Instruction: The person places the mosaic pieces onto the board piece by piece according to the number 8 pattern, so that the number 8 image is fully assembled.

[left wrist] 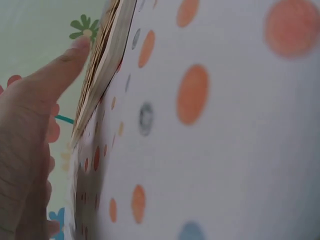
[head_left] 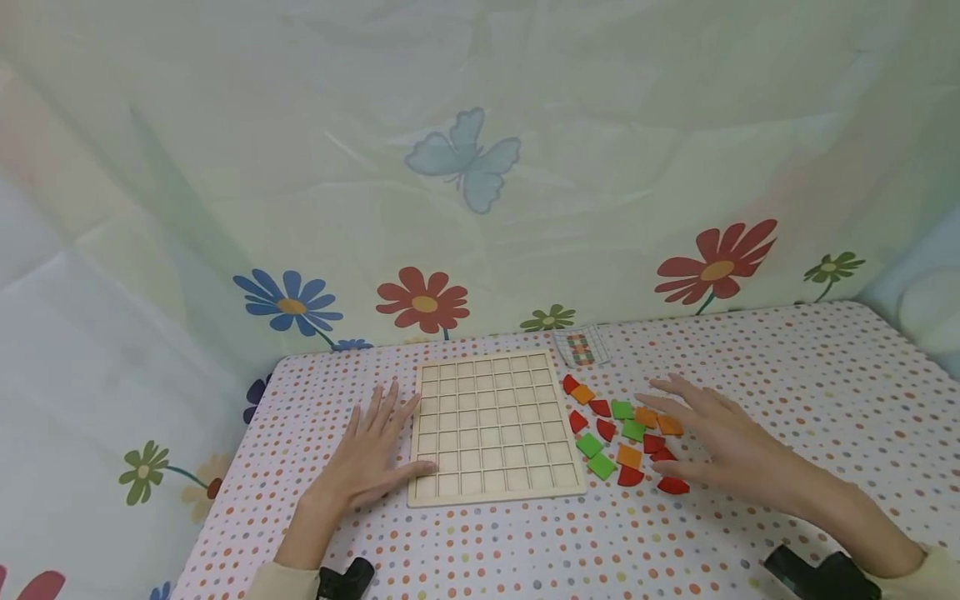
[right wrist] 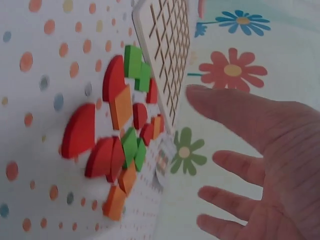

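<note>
A square wooden grid board [head_left: 491, 425] lies flat on the table, its cells bare. My left hand [head_left: 375, 454] is spread at the board's left edge, with the thumb over its lower left corner; the left wrist view shows the thumb [left wrist: 60, 70] beside the board's edge [left wrist: 102, 65]. My right hand [head_left: 720, 442] hovers with fingers spread at the right of a loose group of coloured pieces, holding nothing. Among them are red quarter-round pieces [right wrist: 80, 131], green squares [head_left: 601, 466] and orange squares [head_left: 629, 456].
A small printed card [head_left: 581, 346] with a coloured pattern lies behind the pieces. The table wears a dotted cloth [head_left: 510, 554]. A flowered curtain [head_left: 570, 225] hangs at the table's back edge.
</note>
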A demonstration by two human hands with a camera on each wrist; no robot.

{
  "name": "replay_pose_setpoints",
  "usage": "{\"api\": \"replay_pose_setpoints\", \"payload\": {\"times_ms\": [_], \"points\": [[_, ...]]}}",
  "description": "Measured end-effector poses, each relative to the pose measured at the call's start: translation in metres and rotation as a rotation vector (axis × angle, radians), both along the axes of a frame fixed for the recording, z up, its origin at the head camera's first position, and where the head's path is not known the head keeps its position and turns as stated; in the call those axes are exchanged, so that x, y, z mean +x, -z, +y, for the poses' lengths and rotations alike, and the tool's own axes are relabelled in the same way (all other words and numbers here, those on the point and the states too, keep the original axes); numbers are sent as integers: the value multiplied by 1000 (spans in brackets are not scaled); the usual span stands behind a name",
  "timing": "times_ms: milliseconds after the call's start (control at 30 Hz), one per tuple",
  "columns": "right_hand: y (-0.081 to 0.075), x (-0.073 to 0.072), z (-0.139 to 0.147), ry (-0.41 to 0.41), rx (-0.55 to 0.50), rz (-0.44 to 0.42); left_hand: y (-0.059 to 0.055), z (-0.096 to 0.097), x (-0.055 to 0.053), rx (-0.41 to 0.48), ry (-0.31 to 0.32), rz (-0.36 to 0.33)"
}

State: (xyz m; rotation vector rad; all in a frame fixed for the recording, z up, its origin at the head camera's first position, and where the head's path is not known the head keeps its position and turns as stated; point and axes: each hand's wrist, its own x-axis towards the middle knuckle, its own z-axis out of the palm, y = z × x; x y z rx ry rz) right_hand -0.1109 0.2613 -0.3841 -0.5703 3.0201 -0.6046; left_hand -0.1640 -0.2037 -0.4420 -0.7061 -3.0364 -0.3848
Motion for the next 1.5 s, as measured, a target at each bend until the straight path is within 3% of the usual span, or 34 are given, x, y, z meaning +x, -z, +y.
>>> {"api": "replay_pose_setpoints", "payload": {"times_ms": [433,533,867,1133,1367,1500], "points": [[10,-1,-24,-160,-110,-242,4,-2,-1,1,-6,-142],[15,-1,-27,-179,-118,-222,3,-1,-2,-14,-12,-155],[22,0,-39,-129,-19,-113,0,-2,-2,-27,-17,-172],[26,-1,-38,-241,-39,-56,-1,0,-4,-32,-10,-178],[24,-3,-39,-231,-15,-105,0,-1,-5,-21,-14,-194],[21,-6,-38,-222,-53,-154,1,-1,-4,-10,-16,-201]]}}
